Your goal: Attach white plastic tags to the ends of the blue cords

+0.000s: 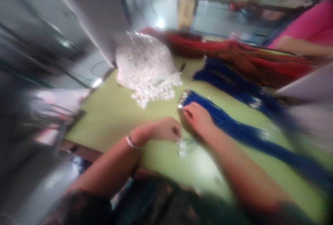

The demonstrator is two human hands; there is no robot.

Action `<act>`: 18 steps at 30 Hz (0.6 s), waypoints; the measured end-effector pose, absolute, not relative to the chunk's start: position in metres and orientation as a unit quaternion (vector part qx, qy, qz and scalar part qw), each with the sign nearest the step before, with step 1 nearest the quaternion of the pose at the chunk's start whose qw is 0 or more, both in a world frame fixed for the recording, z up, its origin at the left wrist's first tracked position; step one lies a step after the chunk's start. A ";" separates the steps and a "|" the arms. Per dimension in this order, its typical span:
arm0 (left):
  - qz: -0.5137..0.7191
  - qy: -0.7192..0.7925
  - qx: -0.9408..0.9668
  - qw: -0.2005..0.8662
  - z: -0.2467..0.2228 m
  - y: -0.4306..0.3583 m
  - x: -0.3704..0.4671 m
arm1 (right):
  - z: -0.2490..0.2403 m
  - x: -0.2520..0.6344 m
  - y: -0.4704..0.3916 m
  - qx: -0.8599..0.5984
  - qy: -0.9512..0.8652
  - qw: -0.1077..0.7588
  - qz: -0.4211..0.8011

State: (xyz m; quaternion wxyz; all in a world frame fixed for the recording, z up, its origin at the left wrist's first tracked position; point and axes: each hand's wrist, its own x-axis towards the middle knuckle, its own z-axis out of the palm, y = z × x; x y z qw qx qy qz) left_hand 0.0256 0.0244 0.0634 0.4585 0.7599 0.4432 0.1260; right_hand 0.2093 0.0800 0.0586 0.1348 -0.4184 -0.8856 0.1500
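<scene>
My left hand (169, 129), with a bangle on its wrist, is closed just above the table; blur hides what its fingers hold, if anything. Just below it are a few small white connector housings (182, 148), with thin dark strands leading right from them. My right hand (197, 114) has its fingers curled together at the near side of a bundle of blue wires (229, 124), by the pale, shiny wire ends (183, 99). What sits between those fingers is too smeared to see.
A clear plastic bag (144, 53) of white pieces spills a loose pile (156, 91) onto the green table (109, 114). Another blue wire bundle (226, 79) and red-brown wire bundles (234, 53) lie farther back. A person in a pink sleeve (307, 25) is at far right.
</scene>
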 end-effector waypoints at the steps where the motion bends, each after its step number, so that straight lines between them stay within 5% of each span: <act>1: 0.133 0.454 0.767 0.432 0.065 0.026 0.023 | 0.056 0.205 0.081 -0.426 -0.887 0.123 0.128; 7: 0.299 0.669 0.680 0.024 0.042 0.059 0.005 | 0.044 0.195 0.069 -0.437 -0.898 0.045 0.034; 13: 0.239 0.688 0.685 0.034 0.017 0.070 0.006 | 0.047 0.211 0.063 -0.430 -0.900 0.042 0.059; 18: 0.233 0.716 0.655 0.061 0.026 0.065 0.002 | 0.042 0.225 0.074 -0.425 -0.889 0.122 0.117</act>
